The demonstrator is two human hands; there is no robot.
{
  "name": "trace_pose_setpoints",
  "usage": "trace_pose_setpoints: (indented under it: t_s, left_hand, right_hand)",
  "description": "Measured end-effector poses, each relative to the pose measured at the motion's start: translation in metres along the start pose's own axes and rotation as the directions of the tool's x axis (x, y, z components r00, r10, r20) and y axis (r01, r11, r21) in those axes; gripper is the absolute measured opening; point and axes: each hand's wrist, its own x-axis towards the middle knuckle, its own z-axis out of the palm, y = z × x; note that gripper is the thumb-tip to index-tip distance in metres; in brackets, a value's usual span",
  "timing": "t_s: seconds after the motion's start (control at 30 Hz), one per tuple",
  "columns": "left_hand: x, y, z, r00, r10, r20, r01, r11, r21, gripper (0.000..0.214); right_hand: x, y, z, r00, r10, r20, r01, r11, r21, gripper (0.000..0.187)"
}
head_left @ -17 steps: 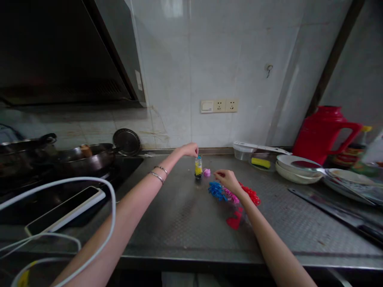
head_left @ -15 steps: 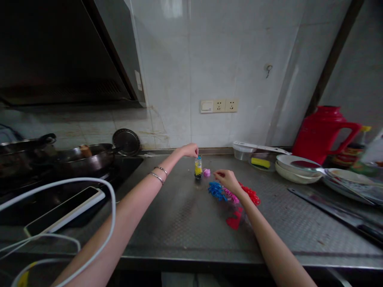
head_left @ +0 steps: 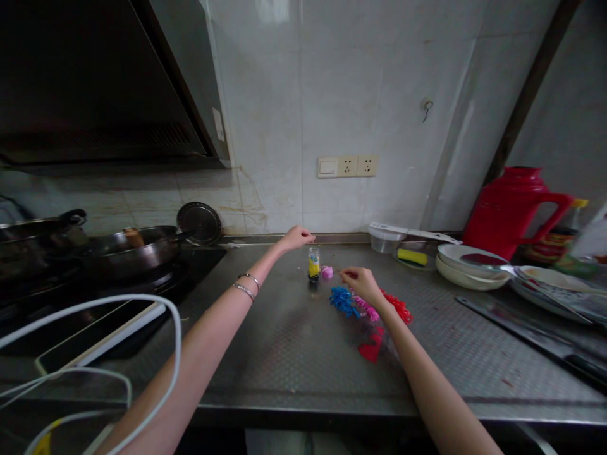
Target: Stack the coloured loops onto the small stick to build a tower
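The left hand [head_left: 296,238] hovers loosely open and empty just above the small upright bottle [head_left: 313,264] on the steel table [head_left: 294,341]. Just right of the bottle lies a pink piece [head_left: 327,272]. Beyond it the right hand [head_left: 363,284] sits over coloured clips [head_left: 342,300], fingertips pinched together, and whether they hold anything cannot be told.

Right hand [head_left: 363,284] hides part of coloured pile [head_left: 342,301]; fingertip grip too small.

Before me, the tabletop [head_left: 294,341] is matt, dimpled metal; the little bottle [head_left: 313,265] is clear and glossy, and the jug [head_left: 512,208] is shiny red plastic.
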Motion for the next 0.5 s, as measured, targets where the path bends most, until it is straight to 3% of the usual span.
trace_pose_setpoints:
  t_s: [0.07,0.17,0.33,0.5]
  left_hand:
    - [-0.009,-0.012,0.003,0.996,-0.032,-0.082,0.027,0.998,-0.061,0.036]
    - [-0.030,-0.029,0.014,0.975,-0.171,-0.141,0.148,0.976,-0.163,0.041]
    - [-0.067,-0.050,0.042,0.920,-0.379,-0.096,0.338,0.895,-0.293,0.039]
    - [-0.085,-0.067,0.069,0.885,-0.464,-0.039,0.417,0.827,-0.378,0.035]
  right_hand:
    - [0.000,0.001,-0.002,1.000,-0.004,0.007,0.004,1.000,-0.006,0.027]
    - [0.000,0.002,-0.006,0.997,-0.015,0.071,0.016,1.000,-0.021,0.025]
    - [-0.002,0.007,-0.011,0.959,0.032,0.280,0.020,0.983,-0.184,0.024]
    - [-0.001,0.017,-0.011,0.940,0.031,0.341,0.091,0.938,-0.335,0.028]
